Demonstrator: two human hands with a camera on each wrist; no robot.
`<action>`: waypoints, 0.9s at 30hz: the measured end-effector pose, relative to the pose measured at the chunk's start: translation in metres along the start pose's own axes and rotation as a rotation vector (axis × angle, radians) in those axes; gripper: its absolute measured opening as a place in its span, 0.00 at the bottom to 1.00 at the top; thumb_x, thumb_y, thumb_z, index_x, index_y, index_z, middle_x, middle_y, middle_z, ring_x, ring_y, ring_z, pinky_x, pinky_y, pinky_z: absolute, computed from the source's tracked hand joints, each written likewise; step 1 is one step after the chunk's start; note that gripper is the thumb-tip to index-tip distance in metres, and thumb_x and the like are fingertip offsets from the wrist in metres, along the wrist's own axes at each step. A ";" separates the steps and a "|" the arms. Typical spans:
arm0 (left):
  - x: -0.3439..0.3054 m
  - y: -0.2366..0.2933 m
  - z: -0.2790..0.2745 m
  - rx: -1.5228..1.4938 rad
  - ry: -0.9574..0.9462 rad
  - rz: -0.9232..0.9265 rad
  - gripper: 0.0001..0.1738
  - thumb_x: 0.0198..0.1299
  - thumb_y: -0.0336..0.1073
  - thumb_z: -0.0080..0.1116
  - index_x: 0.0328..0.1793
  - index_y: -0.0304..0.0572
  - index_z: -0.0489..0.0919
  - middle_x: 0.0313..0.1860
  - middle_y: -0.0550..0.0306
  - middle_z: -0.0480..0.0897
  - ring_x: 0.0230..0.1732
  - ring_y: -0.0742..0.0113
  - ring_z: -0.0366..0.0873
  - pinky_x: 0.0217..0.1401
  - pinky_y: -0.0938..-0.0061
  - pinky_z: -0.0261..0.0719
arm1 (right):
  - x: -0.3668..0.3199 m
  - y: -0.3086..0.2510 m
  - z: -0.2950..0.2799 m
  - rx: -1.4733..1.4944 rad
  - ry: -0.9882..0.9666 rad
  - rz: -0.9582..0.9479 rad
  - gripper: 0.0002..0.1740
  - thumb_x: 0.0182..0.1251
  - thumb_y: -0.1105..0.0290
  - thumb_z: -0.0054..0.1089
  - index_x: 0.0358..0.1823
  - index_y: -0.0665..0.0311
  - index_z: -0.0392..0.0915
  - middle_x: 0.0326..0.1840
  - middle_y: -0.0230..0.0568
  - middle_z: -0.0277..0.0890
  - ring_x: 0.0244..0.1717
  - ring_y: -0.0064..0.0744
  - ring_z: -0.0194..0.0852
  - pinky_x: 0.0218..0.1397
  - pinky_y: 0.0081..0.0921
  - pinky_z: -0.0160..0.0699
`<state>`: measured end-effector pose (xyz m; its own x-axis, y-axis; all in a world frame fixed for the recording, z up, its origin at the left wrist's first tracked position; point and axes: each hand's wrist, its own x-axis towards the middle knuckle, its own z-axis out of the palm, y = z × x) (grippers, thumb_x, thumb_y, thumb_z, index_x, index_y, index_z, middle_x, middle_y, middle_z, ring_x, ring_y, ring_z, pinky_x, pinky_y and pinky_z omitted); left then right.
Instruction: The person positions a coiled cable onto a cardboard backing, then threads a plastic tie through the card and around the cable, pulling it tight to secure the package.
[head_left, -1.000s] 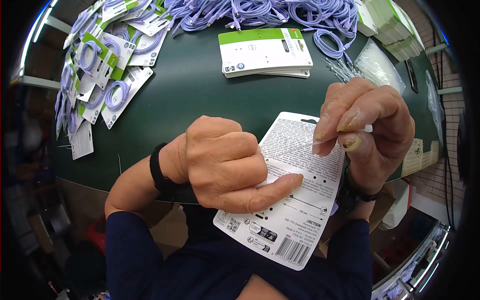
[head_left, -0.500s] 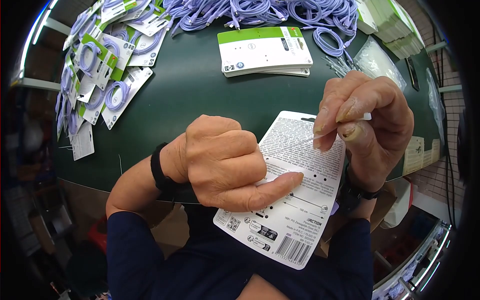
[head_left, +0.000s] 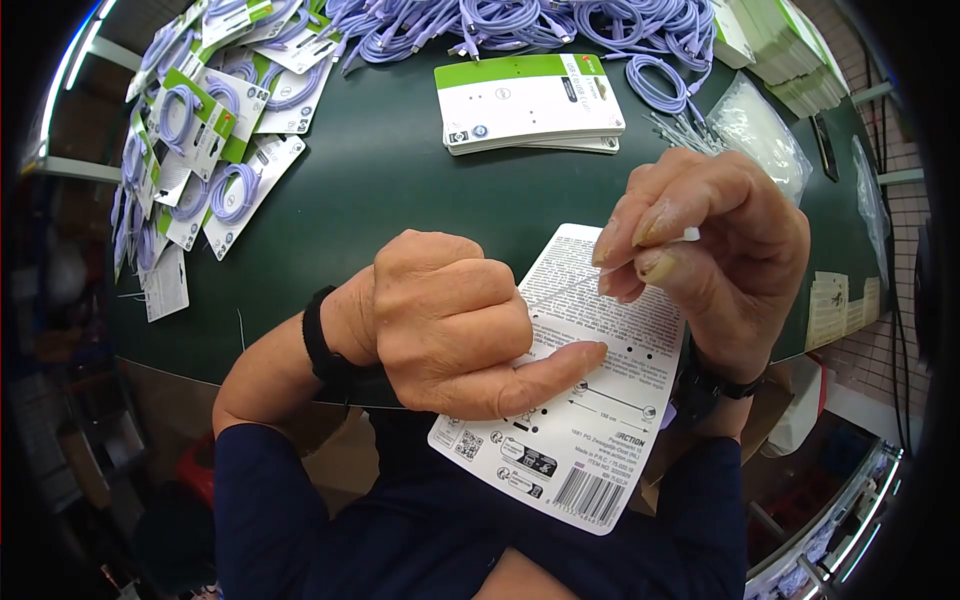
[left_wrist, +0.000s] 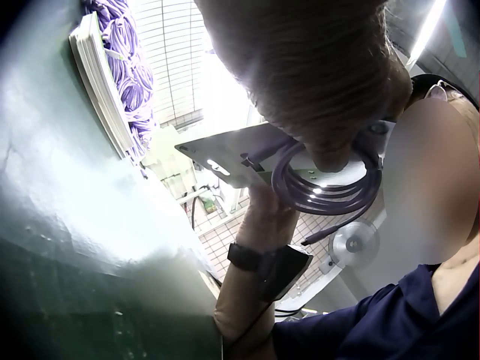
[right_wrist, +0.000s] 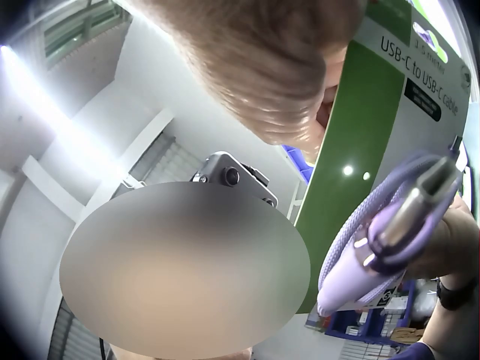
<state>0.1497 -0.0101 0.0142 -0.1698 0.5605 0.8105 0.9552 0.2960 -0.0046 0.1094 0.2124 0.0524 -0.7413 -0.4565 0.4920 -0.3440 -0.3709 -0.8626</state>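
A white printed cable card [head_left: 610, 435] lies tilted in front of the person, its text side up. The left hand [head_left: 455, 325] grips it with curled fingers, thumb stretched across the printed face. Under the card hangs a coil of purple USB-C cable [left_wrist: 300, 199], with a finger of the left hand at the coil. Between fingertips and thumb, the right hand [head_left: 730, 235] pinches a thin white cable tie [head_left: 560, 296], its small head sticking out behind the fingers. The tie slants down to the card beside the left knuckles. A cable plug [right_wrist: 352, 277] shows against the card's green front.
Finished-looking carded cables [head_left: 235, 190] are heaped at the left of the green table [head_left: 350, 190]. A stack of cards [head_left: 530, 105] sits at the back, before a pile of purple cables [head_left: 460, 30]. Loose ties [head_left: 680, 135] and a clear bag [head_left: 760, 130] lie back right.
The right hand has shifted left, closer to the left hand, still pinching the tie. The left hand and card have hardly moved.
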 end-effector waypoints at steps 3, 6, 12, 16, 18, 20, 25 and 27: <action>-0.001 0.001 0.001 -0.001 0.002 -0.011 0.22 0.52 0.39 0.73 0.57 0.49 0.89 0.22 0.74 0.59 0.20 0.80 0.60 0.21 0.79 0.53 | 0.000 -0.002 -0.004 -0.046 -0.071 0.056 0.08 0.69 0.77 0.73 0.43 0.70 0.82 0.38 0.52 0.85 0.33 0.29 0.85 0.32 0.20 0.84; 0.001 0.002 0.001 -0.008 0.010 -0.022 0.22 0.53 0.39 0.73 0.56 0.49 0.89 0.22 0.74 0.61 0.20 0.80 0.61 0.21 0.79 0.53 | 0.004 -0.006 -0.012 -0.117 -0.177 0.112 0.07 0.66 0.80 0.73 0.41 0.71 0.82 0.39 0.53 0.86 0.36 0.32 0.87 0.37 0.23 0.87; 0.004 0.004 -0.007 -0.038 -0.078 -0.095 0.23 0.44 0.40 0.77 0.52 0.54 0.91 0.31 0.66 0.78 0.26 0.73 0.76 0.25 0.77 0.67 | 0.006 -0.012 -0.014 -0.193 -0.245 0.159 0.07 0.64 0.84 0.71 0.40 0.68 0.83 0.37 0.42 0.88 0.37 0.28 0.90 0.43 0.25 0.89; 0.002 -0.001 0.010 -0.042 0.060 -0.100 0.24 0.46 0.38 0.75 0.54 0.49 0.91 0.27 0.69 0.74 0.25 0.76 0.73 0.24 0.78 0.64 | 0.008 -0.008 -0.020 -0.221 -0.227 0.132 0.08 0.66 0.85 0.68 0.43 0.67 0.83 0.38 0.39 0.88 0.39 0.27 0.90 0.45 0.25 0.89; 0.005 -0.003 0.010 -0.042 0.126 -0.097 0.25 0.47 0.37 0.74 0.55 0.48 0.91 0.25 0.71 0.72 0.23 0.78 0.71 0.23 0.78 0.62 | 0.009 -0.008 -0.019 -0.256 -0.255 0.096 0.09 0.66 0.85 0.68 0.45 0.68 0.83 0.39 0.41 0.88 0.39 0.28 0.89 0.45 0.25 0.89; 0.007 -0.004 0.005 -0.116 0.063 -0.181 0.24 0.48 0.36 0.76 0.55 0.45 0.91 0.26 0.68 0.74 0.23 0.75 0.73 0.23 0.77 0.66 | 0.010 -0.008 -0.007 -0.104 0.030 0.085 0.12 0.66 0.86 0.67 0.50 0.71 0.80 0.45 0.47 0.85 0.41 0.30 0.86 0.44 0.25 0.85; -0.006 -0.007 0.016 -0.350 0.266 -0.620 0.16 0.67 0.33 0.72 0.58 0.36 0.86 0.34 0.65 0.84 0.29 0.72 0.81 0.29 0.76 0.79 | 0.008 0.005 -0.022 -0.252 0.429 -0.284 0.19 0.67 0.85 0.69 0.58 0.72 0.76 0.46 0.50 0.85 0.43 0.28 0.84 0.46 0.23 0.83; 0.002 -0.009 0.020 -0.417 0.389 -0.763 0.15 0.69 0.34 0.70 0.59 0.36 0.85 0.36 0.64 0.84 0.30 0.72 0.82 0.30 0.76 0.80 | 0.007 0.014 -0.020 -0.310 0.346 -0.385 0.18 0.66 0.85 0.70 0.56 0.72 0.77 0.45 0.49 0.85 0.42 0.28 0.84 0.45 0.23 0.82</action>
<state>0.1359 0.0038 0.0038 -0.7624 0.0113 0.6470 0.6424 0.1344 0.7545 0.0878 0.2205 0.0415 -0.6565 -0.0271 0.7538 -0.7384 -0.1809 -0.6496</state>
